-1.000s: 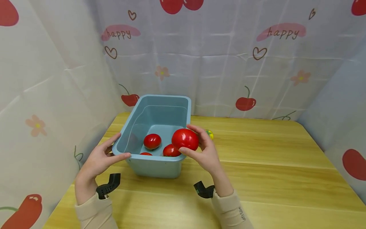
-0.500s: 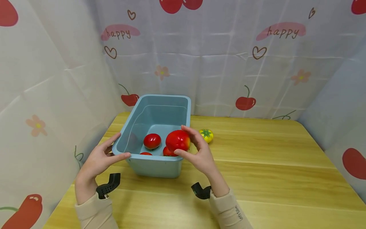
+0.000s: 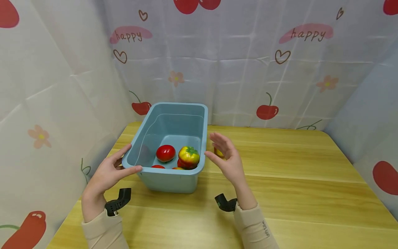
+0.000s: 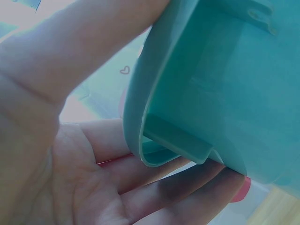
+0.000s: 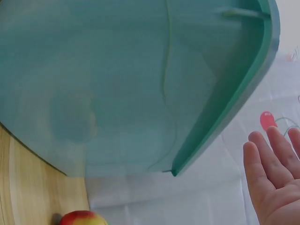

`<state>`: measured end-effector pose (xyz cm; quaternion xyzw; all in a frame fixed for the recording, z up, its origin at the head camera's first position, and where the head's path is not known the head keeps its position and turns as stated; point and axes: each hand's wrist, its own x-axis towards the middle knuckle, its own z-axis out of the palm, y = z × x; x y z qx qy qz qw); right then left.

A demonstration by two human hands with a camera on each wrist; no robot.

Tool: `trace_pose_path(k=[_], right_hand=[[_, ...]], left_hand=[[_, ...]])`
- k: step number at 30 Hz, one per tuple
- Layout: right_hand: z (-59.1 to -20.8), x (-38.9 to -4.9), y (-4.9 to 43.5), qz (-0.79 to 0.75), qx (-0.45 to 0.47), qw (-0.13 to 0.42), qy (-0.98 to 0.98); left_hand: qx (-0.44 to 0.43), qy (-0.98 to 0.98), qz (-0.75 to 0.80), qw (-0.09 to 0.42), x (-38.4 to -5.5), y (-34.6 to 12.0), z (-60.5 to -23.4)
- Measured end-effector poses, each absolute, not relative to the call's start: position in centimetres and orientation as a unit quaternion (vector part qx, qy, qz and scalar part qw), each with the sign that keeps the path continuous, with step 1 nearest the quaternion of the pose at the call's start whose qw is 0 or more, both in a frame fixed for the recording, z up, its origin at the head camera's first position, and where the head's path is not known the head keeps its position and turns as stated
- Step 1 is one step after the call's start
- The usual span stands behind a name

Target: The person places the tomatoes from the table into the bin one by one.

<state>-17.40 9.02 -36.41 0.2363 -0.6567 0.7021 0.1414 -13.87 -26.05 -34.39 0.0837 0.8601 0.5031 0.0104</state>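
A light blue plastic bin [image 3: 174, 181] stands on the table at the left. My left hand [image 3: 105, 176] grips its near left corner, thumb along the front rim and fingers under the side rim, as the left wrist view shows. My right hand [image 3: 228, 160] is beside the bin's right rim, fingers extended and nothing held. Inside the bin lie a red tomato [image 3: 166, 153] and, near the right wall, a yellow-red tomato [image 3: 189, 156] with a green calyx, on top of another red one. More are partly hidden behind the front rim.
A red-yellow tomato [image 5: 83, 218] sits on the wooden table [image 3: 295, 186] right of the bin, mostly behind my right hand in the head view. A printed curtain [image 3: 236, 90] hangs along the table's back and sides.
The tomato my right hand held over the bin has been let go and now lies inside, calyx up. The right hand has moved right, outside the rim. My left hand has stayed put.
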Motion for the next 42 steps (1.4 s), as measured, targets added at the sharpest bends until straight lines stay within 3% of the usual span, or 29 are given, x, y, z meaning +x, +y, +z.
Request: trace_pose_path(k=[19, 42], right_hand=[[-38.4, -21.0, 13.4, 0.735, 0.112, 0.185, -0.643], [-44.0, -25.5, 13.4, 0.644, 0.014, 0.137, -0.753]], left_hand=[[0.079, 0.866, 0.494, 0.006, -14.0, -26.1, -34.4], [0.071, 0.870, 0.489, 0.006, -14.0, -26.1, -34.3]])
